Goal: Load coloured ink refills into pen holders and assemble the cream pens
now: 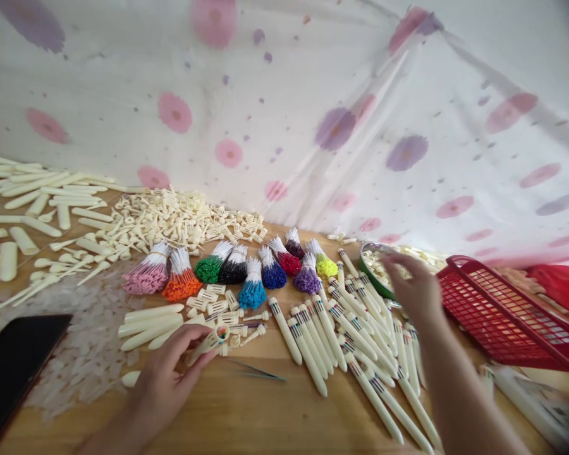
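My left hand [171, 363] is closed around a cream multicolour pen barrel [207, 344], its open end facing up and away with bits of colour inside. My right hand [415, 284] reaches over a green bowl [382, 289] of small cream parts; its fingers are smeared by motion, so I cannot tell whether they hold anything. Slotted cream pen pieces [215, 307] and loose cream barrels [152, 322] lie just beyond my left hand. Tweezers [260, 374] rest on the wood to its right. Several pens with coloured sliders [308, 341] lie between my hands.
Bundled refills stand in a row, among them pink [146, 275], orange [181, 278] and blue [252, 287]. Behind them is a heap of cream clip parts [180, 218]. A black phone [21, 373] lies at left, a red basket [497, 309] at right. A spotted sheet [284, 114] hangs behind.
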`<state>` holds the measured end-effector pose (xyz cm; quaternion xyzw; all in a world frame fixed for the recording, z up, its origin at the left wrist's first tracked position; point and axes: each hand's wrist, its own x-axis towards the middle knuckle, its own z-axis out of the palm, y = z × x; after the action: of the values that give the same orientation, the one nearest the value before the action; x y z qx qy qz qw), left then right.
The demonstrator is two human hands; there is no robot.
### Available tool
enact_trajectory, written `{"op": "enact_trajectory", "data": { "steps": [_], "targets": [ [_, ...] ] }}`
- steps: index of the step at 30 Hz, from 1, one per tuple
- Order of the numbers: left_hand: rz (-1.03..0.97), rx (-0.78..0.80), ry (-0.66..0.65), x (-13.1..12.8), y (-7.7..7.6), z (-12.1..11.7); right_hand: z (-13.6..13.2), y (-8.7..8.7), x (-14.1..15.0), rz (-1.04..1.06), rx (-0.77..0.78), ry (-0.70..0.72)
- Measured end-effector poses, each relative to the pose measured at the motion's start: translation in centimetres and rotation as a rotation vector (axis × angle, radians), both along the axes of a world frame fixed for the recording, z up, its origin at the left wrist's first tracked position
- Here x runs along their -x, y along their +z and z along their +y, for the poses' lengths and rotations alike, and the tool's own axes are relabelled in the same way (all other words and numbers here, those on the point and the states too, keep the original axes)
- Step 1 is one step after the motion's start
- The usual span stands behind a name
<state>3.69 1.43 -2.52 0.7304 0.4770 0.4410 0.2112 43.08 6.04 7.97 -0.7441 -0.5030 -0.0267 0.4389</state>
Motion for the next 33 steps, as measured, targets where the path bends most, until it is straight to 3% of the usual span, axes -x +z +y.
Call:
{"op": "enact_trajectory", "data": {
  "steps": [4, 6, 8, 14, 19, 29, 33],
  "targets": [
    [-0.054, 0.031, -0.008, 0.0, -0.1, 0.2, 0.6, -2.3, 10.4, -0.076, 0.039, 0.406],
    [-0.081, 0.027, -0.026, 0.2, -0.2, 0.2, 0.6, -3.3, 13.6, -0.167, 0.042, 0.623],
    [-0.106, 0.011, -0.021, 0.4, -0.3, 0.2, 0.4, -4.1, 15.5, -0.182, 0.061, 0.704],
    [-0.109, -0.011, 0.001, 0.6, -0.3, 0.2, -1.1, -5.7, 17.2, -0.074, 0.122, 0.754],
    [-0.123, 0.024, 0.008, 0.5, -0.5, 0.0, -2.0, -7.5, 17.7, 0.038, 0.085, 0.722],
    [-0.552, 0.489, -0.116, -0.5, 1.3, -0.2, -2.7, -10.0, 18.6, 0.111, 0.085, 0.81],
    [-0.668, 0.583, -0.167, -0.6, 1.1, -0.3, -1.6, -9.7, 18.9, 0.161, 0.091, 0.802]
  ]
}}
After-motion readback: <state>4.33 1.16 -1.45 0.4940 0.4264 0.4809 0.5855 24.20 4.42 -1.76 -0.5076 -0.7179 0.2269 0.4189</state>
